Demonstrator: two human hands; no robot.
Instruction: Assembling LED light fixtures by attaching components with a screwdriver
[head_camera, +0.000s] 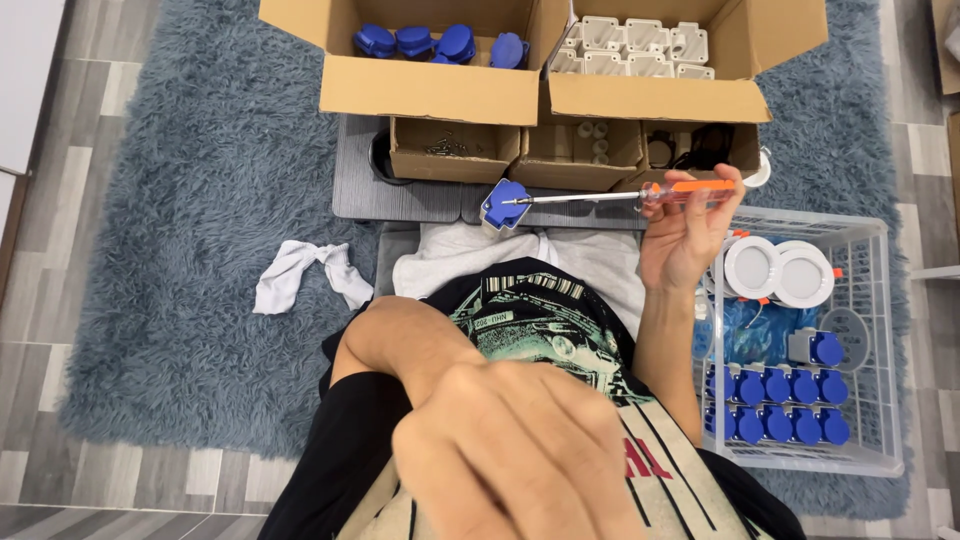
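My right hand (688, 232) is raised over my lap and holds a screwdriver (640, 195) with an orange handle, its shaft pointing left. The tip touches a blue and grey socket part (503, 205) lying on a low grey board (400, 195). My left hand (510, 445) is close to the camera over my chest, fingers closed, with nothing visible in it.
Two big cardboard boxes at the top hold blue caps (440, 43) and white housings (630, 47). Smaller boxes (455, 150) in front hold screws and small parts. A white wire basket (880, 300) at right holds blue sockets and round white lamps. A white cloth (300, 272) lies on the blue rug.
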